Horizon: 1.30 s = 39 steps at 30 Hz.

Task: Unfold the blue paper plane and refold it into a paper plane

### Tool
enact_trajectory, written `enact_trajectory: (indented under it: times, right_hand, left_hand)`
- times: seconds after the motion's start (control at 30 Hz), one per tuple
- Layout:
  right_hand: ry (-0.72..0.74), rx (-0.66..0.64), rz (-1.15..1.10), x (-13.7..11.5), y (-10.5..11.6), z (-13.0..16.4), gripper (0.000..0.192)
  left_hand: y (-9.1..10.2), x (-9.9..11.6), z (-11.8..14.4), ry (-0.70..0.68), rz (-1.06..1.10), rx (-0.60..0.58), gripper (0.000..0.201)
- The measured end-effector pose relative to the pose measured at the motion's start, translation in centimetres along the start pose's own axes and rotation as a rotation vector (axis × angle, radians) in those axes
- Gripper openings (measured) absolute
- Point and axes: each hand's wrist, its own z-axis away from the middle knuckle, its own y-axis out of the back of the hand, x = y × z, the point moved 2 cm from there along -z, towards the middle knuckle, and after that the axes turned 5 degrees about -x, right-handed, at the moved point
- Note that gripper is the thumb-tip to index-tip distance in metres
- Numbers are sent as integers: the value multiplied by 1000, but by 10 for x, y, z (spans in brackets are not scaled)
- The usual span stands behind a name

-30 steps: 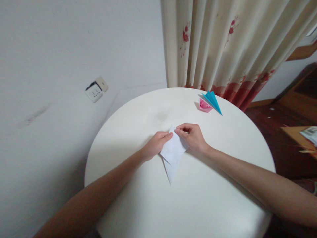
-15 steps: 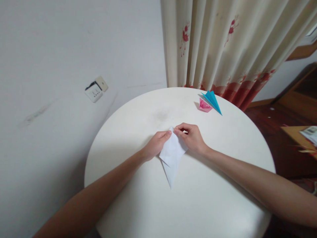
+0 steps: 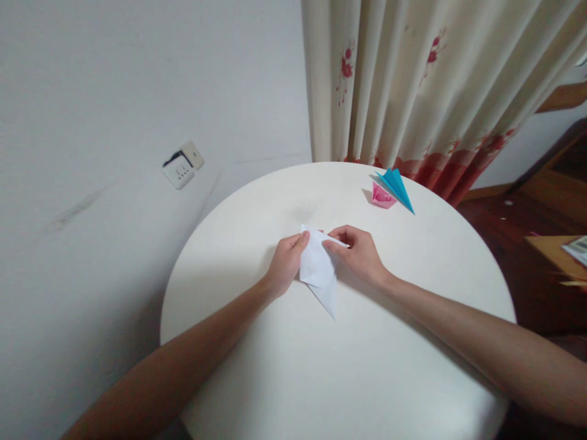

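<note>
A folded sheet of white paper [image 3: 317, 263] is held between my two hands above the round white table [image 3: 257, 379]. Its lower end narrows to a point angled down and to the right. My left hand [image 3: 287, 260] grips the upper left edge, thumb on top and fingers behind the paper. On the right side, my right hand [image 3: 355, 249] pinches the paper between thumb and fingers. Part of the paper behind the fingers is hidden.
Toward the table's far right edge, a blue paper plane [image 3: 398, 188] leans against a pink folded paper boat [image 3: 381, 197]. Behind the table hang a curtain [image 3: 380, 85] and a wall with a socket [image 3: 178, 172]. At far right stands a wooden surface [image 3: 553, 253].
The white paper has turned, its lower tip swinging right and up. My left hand has shifted slightly left along it, and both hands still grip it. The view has shifted a little.
</note>
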Motion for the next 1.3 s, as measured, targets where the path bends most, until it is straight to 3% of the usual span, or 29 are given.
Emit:
enact_trajectory:
  times: [0.37,0.7,0.87,1.07,1.3]
  right_hand:
    - [-43,38,-81,7,0,0,20]
    - [-119,-85,-316,15,-11,4,29]
    - [-104,-77,-261,18,-13,5,22]
    - [-92,-45,-230,16,-10,6,20]
    - [-6,-91,-184,10,-10,10,30]
  left_hand:
    - [0,-1,1,-44,29,70,47]
    - [-9,5,3,-78,233,48,36]
    - [-11,9,4,-20,282,49,34]
    - [-3,13,0,-90,276,99,29]
    - [-2,16,1,-84,255,130,28]
